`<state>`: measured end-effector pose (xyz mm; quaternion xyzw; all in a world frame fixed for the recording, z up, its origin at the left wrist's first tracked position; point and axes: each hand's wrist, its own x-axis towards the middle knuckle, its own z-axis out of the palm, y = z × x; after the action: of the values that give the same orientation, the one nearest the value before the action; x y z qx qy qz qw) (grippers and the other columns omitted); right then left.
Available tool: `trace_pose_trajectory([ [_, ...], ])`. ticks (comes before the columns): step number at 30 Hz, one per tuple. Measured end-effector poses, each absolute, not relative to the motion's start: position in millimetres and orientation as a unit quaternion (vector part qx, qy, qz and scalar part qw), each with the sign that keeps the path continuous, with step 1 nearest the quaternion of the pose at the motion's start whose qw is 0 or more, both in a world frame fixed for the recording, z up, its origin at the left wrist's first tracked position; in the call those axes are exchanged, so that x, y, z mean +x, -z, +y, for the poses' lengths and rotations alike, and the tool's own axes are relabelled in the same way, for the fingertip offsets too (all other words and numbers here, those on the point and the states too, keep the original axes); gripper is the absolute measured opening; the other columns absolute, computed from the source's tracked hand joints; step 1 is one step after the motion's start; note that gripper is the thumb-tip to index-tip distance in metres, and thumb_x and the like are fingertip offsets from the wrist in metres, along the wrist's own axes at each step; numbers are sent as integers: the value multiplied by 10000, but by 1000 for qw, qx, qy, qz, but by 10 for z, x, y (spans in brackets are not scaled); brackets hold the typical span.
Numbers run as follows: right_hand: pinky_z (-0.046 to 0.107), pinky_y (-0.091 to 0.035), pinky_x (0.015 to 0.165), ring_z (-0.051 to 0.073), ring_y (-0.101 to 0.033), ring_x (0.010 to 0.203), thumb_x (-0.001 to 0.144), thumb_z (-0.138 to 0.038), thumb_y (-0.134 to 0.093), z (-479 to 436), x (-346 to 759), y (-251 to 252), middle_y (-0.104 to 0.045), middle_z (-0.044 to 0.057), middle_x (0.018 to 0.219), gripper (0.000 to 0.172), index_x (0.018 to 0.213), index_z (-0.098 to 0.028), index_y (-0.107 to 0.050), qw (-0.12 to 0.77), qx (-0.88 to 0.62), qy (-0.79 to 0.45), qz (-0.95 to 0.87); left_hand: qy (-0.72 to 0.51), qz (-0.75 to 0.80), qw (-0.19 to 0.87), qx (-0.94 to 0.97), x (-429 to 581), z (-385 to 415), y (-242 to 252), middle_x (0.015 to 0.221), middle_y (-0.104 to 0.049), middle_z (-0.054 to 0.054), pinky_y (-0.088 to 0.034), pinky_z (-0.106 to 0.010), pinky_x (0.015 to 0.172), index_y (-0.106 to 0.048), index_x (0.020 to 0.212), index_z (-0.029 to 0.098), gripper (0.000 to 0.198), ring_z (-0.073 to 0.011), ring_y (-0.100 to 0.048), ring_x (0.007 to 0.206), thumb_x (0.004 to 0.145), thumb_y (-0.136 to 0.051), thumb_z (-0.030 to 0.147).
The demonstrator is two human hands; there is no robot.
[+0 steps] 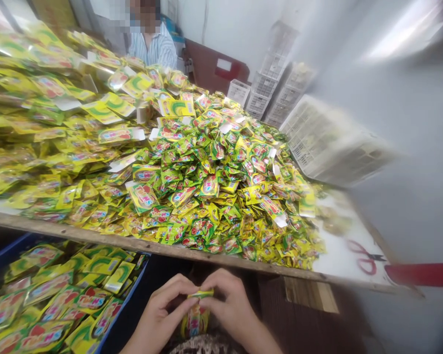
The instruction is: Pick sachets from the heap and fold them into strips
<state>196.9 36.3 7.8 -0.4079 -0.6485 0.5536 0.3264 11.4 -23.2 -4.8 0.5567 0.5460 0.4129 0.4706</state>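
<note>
My left hand (162, 309) and my right hand (231, 307) meet below the table's front edge, both pinched on the top of one small yellow-green packet (196, 317) that hangs between them. A huge heap of the same packets (206, 187) covers the table (243, 268) just beyond my hands. At my lower left, a blue bin (7, 250) holds larger flat packs (59, 295) in the same colours.
Red-handled scissors (363, 255) lie on the white table top at the right. White plastic crates (266, 88) stand stacked by the far wall. A person in a striped shirt (153, 46) sits behind the heap. A blurred white crate (328, 137) is at the right.
</note>
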Motion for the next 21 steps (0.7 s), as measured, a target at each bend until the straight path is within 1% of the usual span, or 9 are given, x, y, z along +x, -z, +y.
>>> trace_pose_trajectory([
  [2, 241, -472, 709, 165, -633, 788, 651, -31, -803, 350, 1953, -64, -689, 16, 839, 270, 847, -210, -761, 329, -390, -556, -656, -422, 540, 477, 550, 95, -221, 35, 887, -630, -44, -472, -257, 734, -683, 851, 217, 93, -190, -621, 849, 892, -604, 245],
  [6, 248, -483, 741, 171, -641, 834, 684, -16, -773, 334, 1925, -44, -691, 29, 882, 295, 895, -221, -767, 330, -369, -553, -671, -425, 557, 520, 488, 88, -207, 54, 844, -621, -24, -459, -263, 741, -646, 788, 203, 126, -182, -606, 824, 883, -616, 280],
  [8, 251, -486, 738, 171, -644, 831, 708, -37, -765, 377, 1933, -58, -692, 31, 886, 260, 894, -219, -765, 335, -377, -553, -664, -431, 543, 584, 422, 118, -214, 97, 853, -638, -9, -473, -281, 757, -630, 911, 228, 94, -195, -618, 843, 857, -649, 303],
  [10, 253, -487, 716, 168, -644, 786, 733, -70, -759, 454, 1963, -92, -696, 27, 832, 170, 831, -209, -765, 341, -391, -548, -656, -427, 504, 651, 374, 168, -227, 151, 915, -672, -13, -492, -314, 790, -595, 1066, 252, 262, -224, -634, 901, 829, -680, 319],
  [12, 257, -485, 701, 166, -640, 740, 749, -92, -752, 527, 2003, -134, -696, 22, 765, 109, 757, -201, -761, 339, -392, -539, -664, -407, 481, 675, 384, 224, -233, 197, 963, -690, -30, -497, -339, 823, -601, 1106, 236, 299, -250, -633, 950, 831, -671, 332],
  [14, 258, -485, 705, 166, -638, 738, 758, -103, -746, 556, 2041, -171, -695, 21, 753, 103, 745, -203, -764, 327, -375, -532, -685, -385, 490, 657, 425, 272, -231, 221, 924, -694, -36, -506, -331, 812, -657, 1007, 202, 219, -253, -632, 928, 849, -641, 353],
  [16, 258, -488, 737, 168, -645, 789, 778, -112, -731, 540, 2069, -193, -700, 28, 821, 119, 813, -217, -774, 313, -354, -529, -705, -380, 507, 630, 448, 295, -231, 217, 936, -703, -39, -522, -337, 829, -677, 1005, 204, 234, -261, -641, 939, 846, -638, 372],
  [19, 253, -491, 788, 169, -649, 884, 804, -127, -710, 545, 2108, -198, -697, 33, 968, 249, 1005, -266, -756, 290, -329, -524, -730, -405, 549, 593, 427, 223, -252, 160, 1241, -659, -54, -476, -388, 1004, -584, 1266, 274, 456, -289, -590, 1171, 831, -652, 391],
  [21, 253, -495, 794, 170, -649, 891, 818, -155, -697, 661, 2151, -196, -694, 30, 981, 265, 1050, -276, -736, 307, -354, -495, -732, -444, 621, 523, 379, 79, -248, 101, 1366, -594, -42, -474, -417, 1026, -492, 1367, 318, 600, -299, -560, 1236, 807, -656, 459],
])
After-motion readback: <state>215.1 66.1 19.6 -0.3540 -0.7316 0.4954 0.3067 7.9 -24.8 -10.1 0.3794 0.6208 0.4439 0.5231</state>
